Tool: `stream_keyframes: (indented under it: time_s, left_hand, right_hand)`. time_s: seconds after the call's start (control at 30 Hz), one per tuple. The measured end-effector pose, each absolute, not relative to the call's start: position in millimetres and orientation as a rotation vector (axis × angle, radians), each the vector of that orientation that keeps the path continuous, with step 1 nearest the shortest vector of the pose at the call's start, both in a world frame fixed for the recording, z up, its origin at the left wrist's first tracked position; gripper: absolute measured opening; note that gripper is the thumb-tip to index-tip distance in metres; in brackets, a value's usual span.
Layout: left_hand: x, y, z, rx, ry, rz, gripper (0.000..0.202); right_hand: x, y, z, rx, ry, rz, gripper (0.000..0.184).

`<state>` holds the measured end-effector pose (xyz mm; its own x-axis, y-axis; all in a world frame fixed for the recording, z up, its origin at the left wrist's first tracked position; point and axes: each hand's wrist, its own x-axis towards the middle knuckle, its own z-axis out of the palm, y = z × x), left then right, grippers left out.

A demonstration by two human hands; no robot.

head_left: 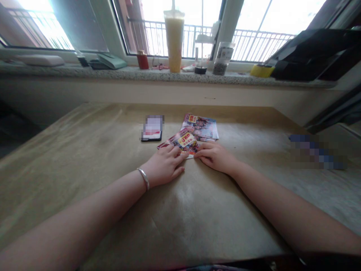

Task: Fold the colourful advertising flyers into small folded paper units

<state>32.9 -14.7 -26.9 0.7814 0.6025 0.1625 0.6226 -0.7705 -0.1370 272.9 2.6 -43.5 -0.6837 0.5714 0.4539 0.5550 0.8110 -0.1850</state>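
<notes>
While both our hands lie flat on the brown table (84,150), the nearer leaflet (182,141) sits just past the fingertips at 12 o'clock. It is turned askew, and its long axis seems to run from about 8 o'clock to 2 o'clock. Our left hand (165,166), a bracelet (143,178) at its wrist, is open with its fingers spread over the leaflet's near left corner. Our right hand (216,157) is open too, its fingertips touching the near right edge. Neither hand grips anything; both only press down. The two hands are about equally near, one on each side of the near corner. A second leaflet (203,127) lies partly under the first, at 1 o'clock and farther off. A phone (152,130) rests at 11 o'clock, just beside the leaflets without touching them. Well beyond, a tall cup (174,41) stands on the windowsill (84,72).
</notes>
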Motion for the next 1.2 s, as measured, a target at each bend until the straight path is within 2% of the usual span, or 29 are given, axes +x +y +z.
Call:
stream_keyframes:
  time_s: [0.47, 0.7, 1.2]
  left_hand:
    - [33, -16, -26, -2.79, -0.969, -0.141, 0.047]
    - [34, -16, -25, -2.793, -0.969, -0.158, 0.047]
    - [33, -16, -25, -2.786, -0.978, -0.122, 0.047]
  right_hand:
    - [293, 10, -40, -0.88, -2.574, 0.062, 0.02]
    - [292, 4, -29, -0.919, -2.696, -0.177, 0.021]
    - [303, 4, -20, -0.968, -2.82, -0.334, 0.02]
